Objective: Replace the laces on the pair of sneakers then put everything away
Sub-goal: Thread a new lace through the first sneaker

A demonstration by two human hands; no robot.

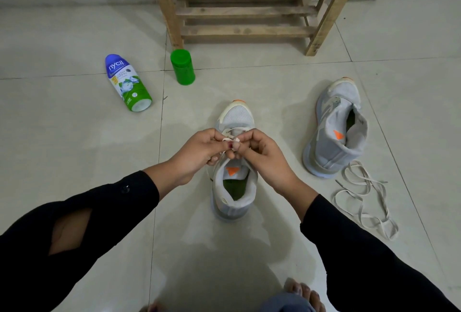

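Bare toes [300,293] peek in at the bottom. Above them, the left hand [199,152] and the right hand [259,154] both pinch a pale lace [227,139] over the gray shoe [234,187] in the middle of the floor [74,137]. The other shoe [336,132] sits to the right, beside a loose lace [361,202]. A powder bottle [127,83] lies on its side at the left, near a green jar [182,67].
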